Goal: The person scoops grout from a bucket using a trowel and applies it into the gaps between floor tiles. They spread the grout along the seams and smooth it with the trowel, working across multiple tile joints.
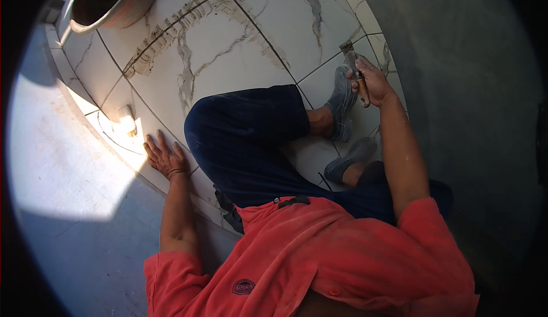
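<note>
My right hand [374,80] is wrapped round the wooden handle of a putty knife [363,93]. Its grey-smeared blade points up and away, above my shoe at the right side of the tiles. At the left, my left hand [165,156] lies palm down with fingers spread on the white marbled tiles [228,40]. Grey grout [165,34] is smeared in ridged strokes along one tile joint, and thinner residue marks another. Beside my left hand, a small pale object [127,120] sits in glaring sunlight; its kind is unclear.
A round basin [128,6] holding dark material stands at the far left on the tiles. My bent leg [245,117] and dark shoes [342,106] take up the middle and right. Plain grey surfaces border the tiled strip on both sides. Bright sun falls at the left.
</note>
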A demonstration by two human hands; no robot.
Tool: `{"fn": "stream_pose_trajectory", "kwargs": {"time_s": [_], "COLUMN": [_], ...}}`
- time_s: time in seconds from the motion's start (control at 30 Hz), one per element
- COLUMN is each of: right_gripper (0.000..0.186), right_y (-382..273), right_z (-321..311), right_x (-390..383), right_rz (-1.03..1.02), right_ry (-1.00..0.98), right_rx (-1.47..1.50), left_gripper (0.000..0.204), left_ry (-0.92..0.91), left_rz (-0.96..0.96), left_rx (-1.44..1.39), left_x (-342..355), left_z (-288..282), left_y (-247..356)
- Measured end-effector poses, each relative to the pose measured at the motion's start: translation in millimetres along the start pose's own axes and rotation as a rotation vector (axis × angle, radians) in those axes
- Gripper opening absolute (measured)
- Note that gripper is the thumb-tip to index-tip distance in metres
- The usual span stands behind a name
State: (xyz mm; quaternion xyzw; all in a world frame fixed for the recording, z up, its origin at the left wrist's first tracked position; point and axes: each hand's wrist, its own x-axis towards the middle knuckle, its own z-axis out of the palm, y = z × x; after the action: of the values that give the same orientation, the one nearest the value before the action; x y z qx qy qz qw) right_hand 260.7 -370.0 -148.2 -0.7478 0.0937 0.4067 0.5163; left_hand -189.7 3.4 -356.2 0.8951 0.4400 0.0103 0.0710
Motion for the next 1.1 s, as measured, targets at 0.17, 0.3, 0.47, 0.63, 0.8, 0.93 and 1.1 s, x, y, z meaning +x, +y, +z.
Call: {"fn": "stream_pose_trajectory", "kwargs": {"time_s": [0.17,0.3,0.47,0.63,0.8,0.93,1.1], "right_gripper": [0.046,0.045,0.044,0.045,0.049,0.052,0.05], "right_y": [-26,-18,49,92,113,105,93], "right_z": [21,47,78,107,126,161,202], "right_x": [-20,-19,0,20,28,31,27], "right_rz": [0.084,0.16,0.239,0.116,0.096,0.205,0.184], "right_ry": [-0.161,-0.203,-0.153,0.027,0.198,0.298,0.458], "right_rx": [-0.401,-0.42,-0.105,-0.082,-0.502,-0.7,-0.764], "left_gripper": [0.073,0.071,0.071,0.07,0.07,0.071,0.071], "left_ry": [0.0,0.001,0.033,0.075,0.107,0.08,0.06], "left_rz": [-0.036,-0.045,-0.025,0.019,0.05,0.014,-0.002], "left_rx": [0.001,0.01,-0.01,-0.012,-0.029,0.003,-0.023], "left_x": [-8,-13,-5,-3,-6,-7,-3], "left_z": [-3,0,-1,8,9,4,5], "left_y": [-11,-14,-6,-8,-11,-8,-5]}}
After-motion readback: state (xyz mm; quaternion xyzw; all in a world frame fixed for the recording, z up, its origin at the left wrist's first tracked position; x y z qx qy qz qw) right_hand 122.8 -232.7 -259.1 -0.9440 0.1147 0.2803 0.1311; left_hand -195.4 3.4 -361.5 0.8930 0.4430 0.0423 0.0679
